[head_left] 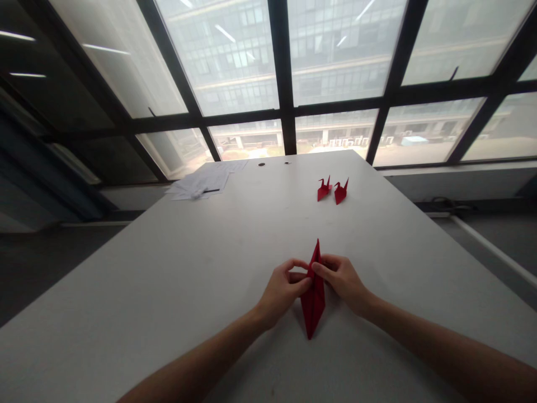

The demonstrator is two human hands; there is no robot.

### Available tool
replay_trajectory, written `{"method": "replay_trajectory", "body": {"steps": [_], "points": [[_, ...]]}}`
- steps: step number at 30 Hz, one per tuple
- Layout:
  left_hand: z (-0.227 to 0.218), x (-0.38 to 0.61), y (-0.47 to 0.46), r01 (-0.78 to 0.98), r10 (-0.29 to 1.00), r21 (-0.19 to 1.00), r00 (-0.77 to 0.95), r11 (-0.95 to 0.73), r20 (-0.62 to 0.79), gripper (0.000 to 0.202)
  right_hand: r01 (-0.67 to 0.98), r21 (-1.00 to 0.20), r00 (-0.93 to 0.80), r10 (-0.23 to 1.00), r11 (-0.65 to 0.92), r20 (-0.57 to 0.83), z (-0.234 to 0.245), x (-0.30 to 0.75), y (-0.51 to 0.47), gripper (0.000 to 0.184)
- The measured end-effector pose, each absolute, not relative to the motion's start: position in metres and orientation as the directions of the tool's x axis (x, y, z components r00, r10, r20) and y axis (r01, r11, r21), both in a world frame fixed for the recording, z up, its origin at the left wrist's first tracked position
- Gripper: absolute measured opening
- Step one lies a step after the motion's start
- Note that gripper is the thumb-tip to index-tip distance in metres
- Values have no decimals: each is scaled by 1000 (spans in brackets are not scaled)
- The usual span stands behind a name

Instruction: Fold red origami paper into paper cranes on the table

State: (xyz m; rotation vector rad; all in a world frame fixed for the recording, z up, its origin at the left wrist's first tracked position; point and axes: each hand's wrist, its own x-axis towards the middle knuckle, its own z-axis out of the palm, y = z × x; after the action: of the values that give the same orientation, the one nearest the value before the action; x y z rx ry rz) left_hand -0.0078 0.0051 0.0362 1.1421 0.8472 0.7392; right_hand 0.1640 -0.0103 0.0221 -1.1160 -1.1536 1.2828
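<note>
A piece of red origami paper [314, 305], folded into a long narrow diamond, is held between my two hands near the front of the table. My left hand [286, 288] pinches its left side, thumb on the near face. From the right, my right hand [342, 278] grips the upper part, its thumb lying across the paper close to the centre crease. One pointed end rises away from me, and the other points down toward me. Fingers behind the paper are partly hidden.
Two finished red paper cranes [324, 190] stand side by side farther back on the white table [235, 240]. Loose white sheets [201, 180] with a dark pen [211, 191] lie at the back left. Tall windows [235, 56] rise beyond the table's far edge.
</note>
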Motion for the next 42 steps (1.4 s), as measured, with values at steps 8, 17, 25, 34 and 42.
{"method": "replay_trajectory", "body": {"steps": [8, 17, 25, 34, 42], "points": [[30, -5, 4, -38, 844, 978, 514, 205, -157, 35, -135, -991, 51, 998, -16, -23, 19, 162, -11, 32], [27, -7, 4, -16, 840, 978, 516, 208, -170, 31, -207, -977, 4, 998, -57, -59, 11, 166, -7, 41], [32, -6, 5, 58, 855, 987, 494, 148, -157, 42, -116, -992, -9, 998, 55, 57, 14, 163, -9, 37], [30, -7, 3, 137, 871, 978, 449, 155, -201, 36, -162, -986, 55, 998, 47, 39, 17, 163, -9, 33], [31, -6, 1, 157, 882, 979, 433, 130, -187, 36, -241, -970, 35, 999, 34, 27, 16, 163, -10, 30]]}}
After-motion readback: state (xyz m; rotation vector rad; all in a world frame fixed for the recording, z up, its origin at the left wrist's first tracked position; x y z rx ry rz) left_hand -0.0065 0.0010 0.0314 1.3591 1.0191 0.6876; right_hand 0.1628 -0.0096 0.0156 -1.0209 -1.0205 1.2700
